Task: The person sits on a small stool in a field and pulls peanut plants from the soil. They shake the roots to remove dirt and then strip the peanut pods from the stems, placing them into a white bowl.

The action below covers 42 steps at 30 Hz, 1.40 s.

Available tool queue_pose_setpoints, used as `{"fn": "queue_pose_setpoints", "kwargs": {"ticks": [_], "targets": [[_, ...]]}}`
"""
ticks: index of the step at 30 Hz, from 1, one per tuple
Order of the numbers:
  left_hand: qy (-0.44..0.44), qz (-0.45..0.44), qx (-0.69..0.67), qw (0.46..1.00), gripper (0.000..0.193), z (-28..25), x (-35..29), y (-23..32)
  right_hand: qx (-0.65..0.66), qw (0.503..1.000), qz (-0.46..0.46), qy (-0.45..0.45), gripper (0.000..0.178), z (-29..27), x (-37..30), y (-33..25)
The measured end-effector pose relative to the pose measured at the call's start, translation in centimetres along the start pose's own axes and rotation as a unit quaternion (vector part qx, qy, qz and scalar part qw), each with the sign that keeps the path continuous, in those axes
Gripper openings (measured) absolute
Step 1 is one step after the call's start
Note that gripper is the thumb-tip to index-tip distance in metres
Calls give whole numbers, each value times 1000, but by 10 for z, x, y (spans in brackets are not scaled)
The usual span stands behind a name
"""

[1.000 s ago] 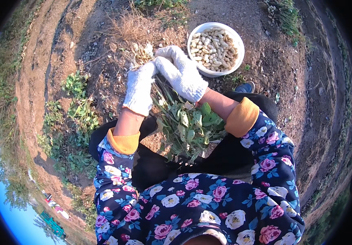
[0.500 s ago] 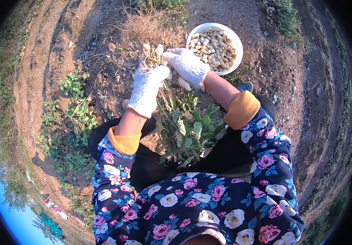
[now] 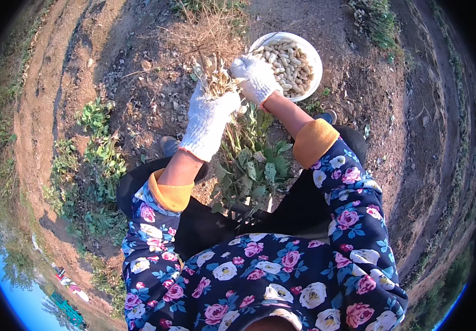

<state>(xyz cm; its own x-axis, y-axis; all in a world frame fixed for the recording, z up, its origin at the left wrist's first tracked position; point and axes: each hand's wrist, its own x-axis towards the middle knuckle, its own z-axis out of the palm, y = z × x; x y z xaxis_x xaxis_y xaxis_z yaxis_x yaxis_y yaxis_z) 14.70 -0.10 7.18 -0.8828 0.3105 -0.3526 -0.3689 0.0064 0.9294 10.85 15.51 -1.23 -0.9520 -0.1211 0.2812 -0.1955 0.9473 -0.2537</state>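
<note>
Nearest me was the flowered top, then the dark-clad legs, with a leafy bunch between them, greens toward the body. The gloved left hand was clamped round the bunch's stems, dry root ends poking out beyond the fist. The right hand, gloved too, was bent close beside those roots; I couldn't tell whether it had closed on anything. Just past it stood a white bucket of pale peanuts, and farther off, some dry grass.

sunlit brown soil | green trees, left edge | blue sky
</note>
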Motion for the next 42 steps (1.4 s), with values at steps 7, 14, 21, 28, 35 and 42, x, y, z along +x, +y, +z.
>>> {"fn": "queue_pose_setpoints", "kwargs": {"ticks": [7,14,21,28,35,42], "targets": [[23,-1,23,999,35,8,-2,-3,66,997,32,-3,17,-49,-4,-29],[7,-23,21,1000,17,-11,-14,5,-3,966,251,58,21,7,4,60],[-6,17,-8,1000,16,-41,7,-2,87,983,155,-41,39,-47,-3,21],[42,70,23,996,20,-47,-1,8,435,852,37,-288,51,-96,-20,-39],[41,-35,82,995,18,-40,-6,18,180,963,-106,-168,30,-84,-20,-35],[-70,28,118,990,16,-42,-7,11,45,985,-102,-129,19,-87,-17,-19]]}}
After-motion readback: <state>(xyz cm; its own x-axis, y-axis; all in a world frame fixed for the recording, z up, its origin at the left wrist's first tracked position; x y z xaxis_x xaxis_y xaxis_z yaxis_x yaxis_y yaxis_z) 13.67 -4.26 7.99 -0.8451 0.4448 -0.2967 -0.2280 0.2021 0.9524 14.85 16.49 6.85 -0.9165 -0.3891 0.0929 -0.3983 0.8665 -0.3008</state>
